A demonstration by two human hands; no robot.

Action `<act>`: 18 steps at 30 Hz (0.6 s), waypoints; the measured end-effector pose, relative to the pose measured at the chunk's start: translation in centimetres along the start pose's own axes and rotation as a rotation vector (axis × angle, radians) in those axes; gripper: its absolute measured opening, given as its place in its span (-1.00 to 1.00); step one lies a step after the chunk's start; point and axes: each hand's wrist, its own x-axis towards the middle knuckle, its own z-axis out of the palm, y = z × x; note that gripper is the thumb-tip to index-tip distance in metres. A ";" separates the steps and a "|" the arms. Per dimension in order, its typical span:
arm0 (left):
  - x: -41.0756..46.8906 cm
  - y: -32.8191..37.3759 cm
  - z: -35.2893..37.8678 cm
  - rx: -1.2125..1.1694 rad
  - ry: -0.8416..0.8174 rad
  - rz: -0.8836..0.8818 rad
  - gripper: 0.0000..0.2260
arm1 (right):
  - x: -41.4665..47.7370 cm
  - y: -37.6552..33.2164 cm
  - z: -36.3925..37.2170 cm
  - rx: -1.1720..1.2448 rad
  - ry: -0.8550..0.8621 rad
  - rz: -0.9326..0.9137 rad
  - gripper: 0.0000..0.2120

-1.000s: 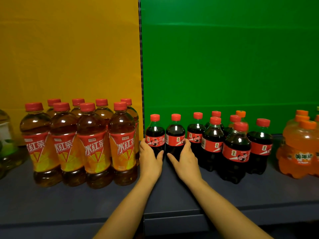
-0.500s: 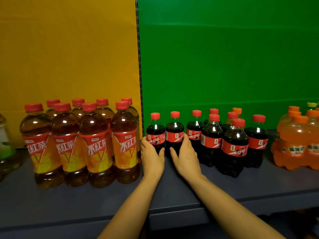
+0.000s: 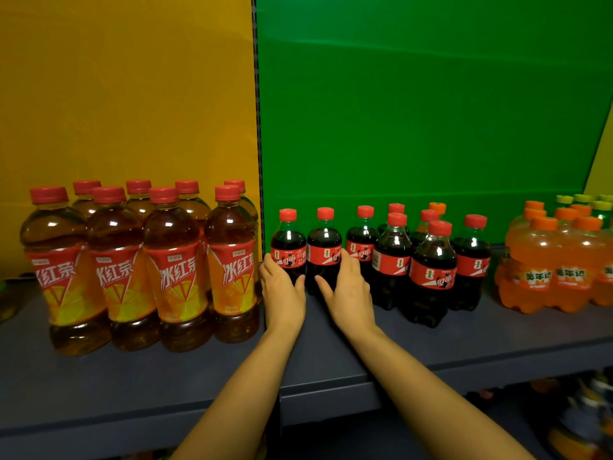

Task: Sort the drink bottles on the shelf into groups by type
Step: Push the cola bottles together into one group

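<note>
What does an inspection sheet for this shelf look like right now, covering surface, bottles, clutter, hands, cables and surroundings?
Surface: dark shelf, bare at the front edge.
Job's things: tea bottles grouped left; cola bottles centre; orange soda right; one orange cap behind the colas; green-capped bottles far right.
Clutter: nothing seen.
Hands: left hand and right hand flank two cola bottles at their bases, fingers spread, touching them.
Cables: nothing seen.
Surroundings: yellow panel left, green panel right; blurred items on a lower shelf.

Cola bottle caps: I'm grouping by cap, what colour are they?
Red, on the cola bottles between the hands; clearest in the head view.
</note>
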 end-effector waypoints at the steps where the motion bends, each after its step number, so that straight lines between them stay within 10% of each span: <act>1: 0.0 0.0 0.0 0.004 0.000 0.002 -0.35 | 0.0 0.0 0.0 -0.015 0.000 0.000 -0.40; 18: -1.7 2.1 0.0 -0.104 0.117 0.589 -0.66 | -0.6 -0.4 -6.5 0.158 0.190 -0.233 -0.65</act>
